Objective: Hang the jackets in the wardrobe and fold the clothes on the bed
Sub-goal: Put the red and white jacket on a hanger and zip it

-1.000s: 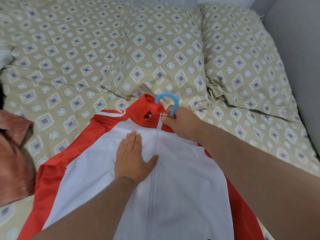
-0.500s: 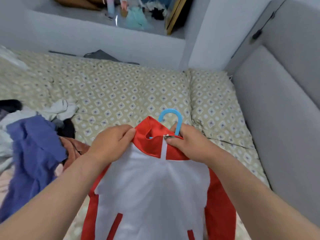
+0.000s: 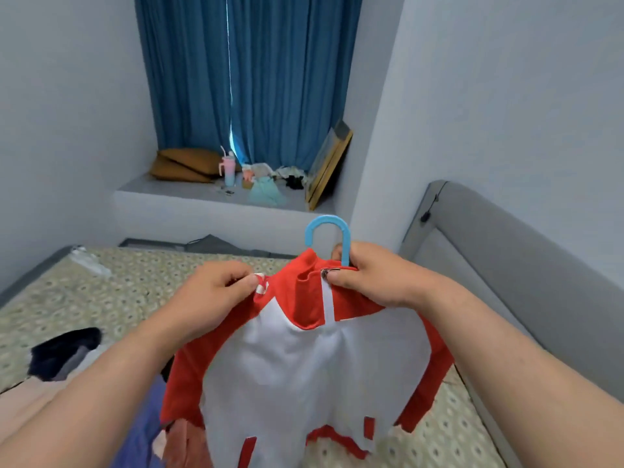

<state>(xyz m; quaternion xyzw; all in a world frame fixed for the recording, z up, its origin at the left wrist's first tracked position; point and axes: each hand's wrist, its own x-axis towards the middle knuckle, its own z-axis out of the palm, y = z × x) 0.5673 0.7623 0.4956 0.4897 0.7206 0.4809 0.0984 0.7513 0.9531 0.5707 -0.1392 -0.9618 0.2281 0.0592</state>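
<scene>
A: Item 1, jacket (image 3: 304,366): red and white, on blue hanger (image 3: 342,241). Location?

B: Raised clear of the bed (image 3: 101,298), over its right edge; 1 second back it lay flat there.

A: Hands?

B: Left hand (image 3: 216,288) pinches the shoulder; right hand (image 3: 374,278) clamps collar and hanger stem. Likely wardrobe-bound. Other clothes (image 3: 64,352) unfolded, left edge.

Pale grey-white walls (image 3: 67,113) surround a recessed window ledge (image 3: 189,192) hung with closed blue curtains (image 3: 263,79); a grey padded headboard (image 3: 506,265) stands right.
</scene>
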